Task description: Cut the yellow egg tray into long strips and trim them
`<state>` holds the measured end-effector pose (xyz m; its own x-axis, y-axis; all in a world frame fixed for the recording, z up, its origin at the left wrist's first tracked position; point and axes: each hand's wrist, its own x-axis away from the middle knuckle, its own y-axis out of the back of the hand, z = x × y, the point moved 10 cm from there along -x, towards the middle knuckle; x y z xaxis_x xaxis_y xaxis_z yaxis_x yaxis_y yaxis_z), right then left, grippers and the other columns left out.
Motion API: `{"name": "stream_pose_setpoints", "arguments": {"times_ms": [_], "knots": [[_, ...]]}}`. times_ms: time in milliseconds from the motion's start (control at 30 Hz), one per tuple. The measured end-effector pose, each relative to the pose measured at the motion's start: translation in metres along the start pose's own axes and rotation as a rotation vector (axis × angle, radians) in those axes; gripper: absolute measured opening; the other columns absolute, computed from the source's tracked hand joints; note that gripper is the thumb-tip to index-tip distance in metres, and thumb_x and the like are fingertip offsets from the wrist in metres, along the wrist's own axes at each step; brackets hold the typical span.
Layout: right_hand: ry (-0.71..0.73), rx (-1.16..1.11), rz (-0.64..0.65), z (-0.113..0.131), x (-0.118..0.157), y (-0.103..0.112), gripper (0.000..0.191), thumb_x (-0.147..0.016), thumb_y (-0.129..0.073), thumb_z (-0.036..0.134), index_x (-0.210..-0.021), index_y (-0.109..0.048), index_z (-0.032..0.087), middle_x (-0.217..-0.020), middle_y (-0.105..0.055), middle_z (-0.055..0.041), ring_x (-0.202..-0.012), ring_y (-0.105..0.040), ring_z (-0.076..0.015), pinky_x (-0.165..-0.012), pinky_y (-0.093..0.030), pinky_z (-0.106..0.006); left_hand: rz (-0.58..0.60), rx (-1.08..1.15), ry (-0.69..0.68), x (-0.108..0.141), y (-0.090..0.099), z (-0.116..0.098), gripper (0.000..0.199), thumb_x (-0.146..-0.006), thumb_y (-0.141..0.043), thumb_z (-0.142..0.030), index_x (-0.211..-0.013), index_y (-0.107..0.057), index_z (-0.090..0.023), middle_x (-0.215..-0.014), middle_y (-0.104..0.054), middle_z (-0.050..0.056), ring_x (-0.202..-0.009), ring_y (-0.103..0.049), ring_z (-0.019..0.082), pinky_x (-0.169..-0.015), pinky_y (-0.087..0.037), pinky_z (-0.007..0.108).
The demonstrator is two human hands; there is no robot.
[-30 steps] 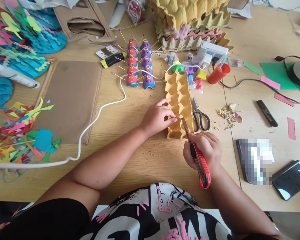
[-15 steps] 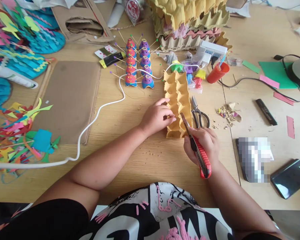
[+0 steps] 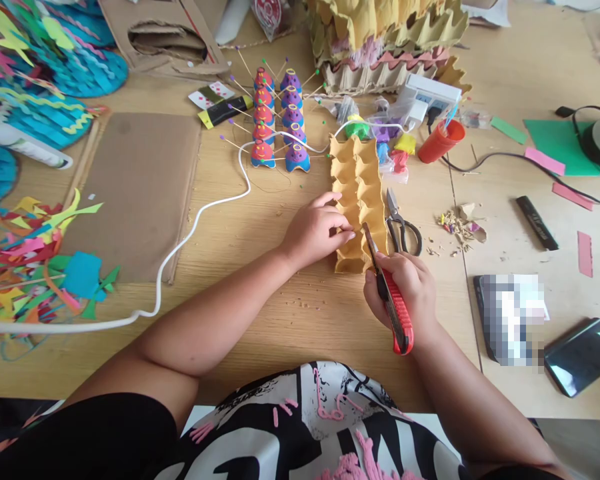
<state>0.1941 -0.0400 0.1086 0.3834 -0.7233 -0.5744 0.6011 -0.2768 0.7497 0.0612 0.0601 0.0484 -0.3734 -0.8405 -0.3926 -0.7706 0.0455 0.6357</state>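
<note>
A yellow egg carton piece (image 3: 344,175) with two rows of cups lies hollow side up on the table. My left hand (image 3: 316,230) holds it by its left side, fingers curled over the cups. Closed around a red utility knife (image 3: 399,310) is my right hand (image 3: 407,283). The knife's blade points away from me, its tip at the ridge between the two rows near the carton's close end. Right beside the carton lie black-handled scissors (image 3: 404,227).
Painted red (image 3: 263,155) and purple egg-cup figures (image 3: 297,159) with pin-like sticks stand behind. A white cable (image 3: 195,233) crosses the table. Cardboard (image 3: 135,193) and paper scraps (image 3: 35,267) lie left; a red cup (image 3: 441,141), debris (image 3: 463,227) and a phone-like black object (image 3: 580,357) lie right.
The view has shifted slightly. My right hand has moved the knife a little left, so its handle stands more upright in the picture. My left hand keeps its place on the carton.
</note>
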Motion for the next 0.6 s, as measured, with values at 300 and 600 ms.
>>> {"name": "stream_pose_setpoints", "arguments": {"times_ms": [300, 600], "knots": [[0.033, 0.016, -0.019, 0.011, -0.005, 0.012, 0.023, -0.079, -0.064, 0.014, -0.097, -0.054, 0.023, -0.069, -0.06, 0.002, -0.058, -0.055, -0.0166, -0.061, -0.049, -0.032, 0.02, 0.016, -0.009, 0.0, 0.0, -0.003, 0.004, -0.086, -0.079, -0.022, -0.083, -0.081, -0.021, -0.08, -0.078, 0.006, -0.135, -0.063, 0.034, -0.11, -0.054, 0.049], [0.033, -0.017, 0.0, 0.016, -0.004, 0.021, 0.014, -0.081, -0.063, 0.018, -0.09, -0.055, 0.024, -0.065, -0.061, 0.0005, -0.052, -0.055, -0.0174, -0.054, -0.049, -0.034, 0.001, 0.024, 0.003, 0.001, 0.001, -0.003, 0.006, -0.086, -0.078, -0.021, -0.08, -0.08, -0.02, -0.076, -0.077, 0.005, -0.135, -0.063, 0.035, -0.11, -0.054, 0.049]]}}
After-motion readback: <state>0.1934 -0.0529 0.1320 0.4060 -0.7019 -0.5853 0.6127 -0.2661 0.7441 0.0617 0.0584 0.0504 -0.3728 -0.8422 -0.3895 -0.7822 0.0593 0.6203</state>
